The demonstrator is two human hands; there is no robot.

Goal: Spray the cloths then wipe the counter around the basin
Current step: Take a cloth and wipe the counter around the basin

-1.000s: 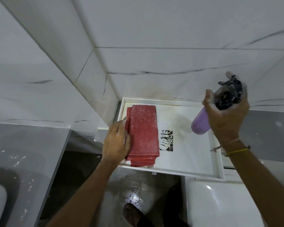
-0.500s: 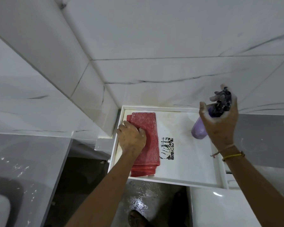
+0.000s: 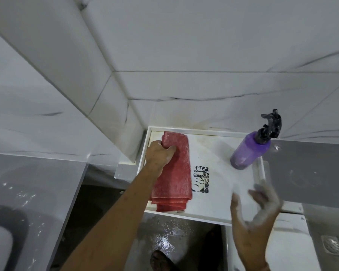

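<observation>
A stack of folded red cloths (image 3: 176, 173) lies on the left side of a white tray (image 3: 223, 192) set in the tiled corner. My left hand (image 3: 160, 153) is closed on the far left corner of the top cloth, pinching it. A purple spray bottle (image 3: 250, 151) with a black trigger head stands by itself at the tray's far right corner. My right hand (image 3: 254, 216) hovers blurred over the tray's near right edge, fingers spread, holding nothing.
A black printed mark (image 3: 201, 179) sits mid-tray. A grey counter (image 3: 311, 173) runs right of the tray, another grey counter (image 3: 27, 192) with a dark basin (image 3: 0, 231) lies at the left. White tiled walls close the corner. Wet floor and a foot (image 3: 160, 261) show below.
My right hand set the spray bottle down on the tray's far right corner and drew back toward me. My left hand slid up the cloth stack and closed on the top cloth's corner.
</observation>
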